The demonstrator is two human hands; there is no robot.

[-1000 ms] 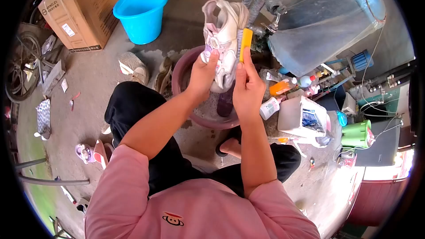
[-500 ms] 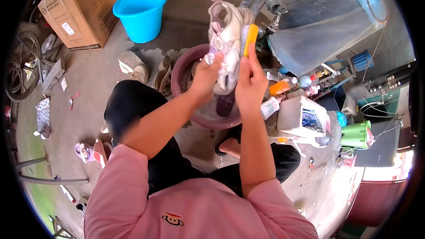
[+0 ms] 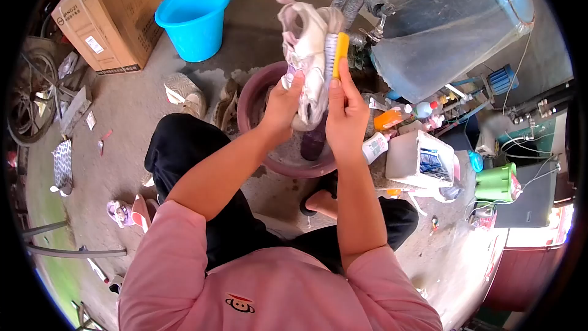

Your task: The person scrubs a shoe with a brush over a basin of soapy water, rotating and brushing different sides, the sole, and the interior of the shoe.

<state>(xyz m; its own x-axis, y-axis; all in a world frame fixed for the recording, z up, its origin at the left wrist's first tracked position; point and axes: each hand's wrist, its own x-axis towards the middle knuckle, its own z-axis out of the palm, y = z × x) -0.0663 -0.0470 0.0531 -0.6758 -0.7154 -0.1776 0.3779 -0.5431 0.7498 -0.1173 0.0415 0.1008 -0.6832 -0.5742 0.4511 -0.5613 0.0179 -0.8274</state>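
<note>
My left hand [image 3: 281,110] is closed around the side of a white and pinkish sneaker [image 3: 311,55], holding it up over a basin. In my right hand [image 3: 346,113] is a yellow scrub brush [image 3: 341,55], gripped at its lower end. Its pale bristles lie against the right side of the sneaker, along the sole. Below, the reddish-pink basin [image 3: 247,107] stands on the floor with a dark object [image 3: 313,142] in it, partly hidden by the sneaker and my hands.
A blue bucket [image 3: 193,24] and a cardboard box [image 3: 110,18] stand at the upper left. Other shoes [image 3: 185,95] lie left of the basin. On the right are an orange bottle [image 3: 392,117], a white bottle [image 3: 374,146], a white foam box [image 3: 407,162] and a green bucket [image 3: 493,182].
The sneaker has tilted and shifted slightly left. The brush stays against its side, turned so that more of the bristles show.
</note>
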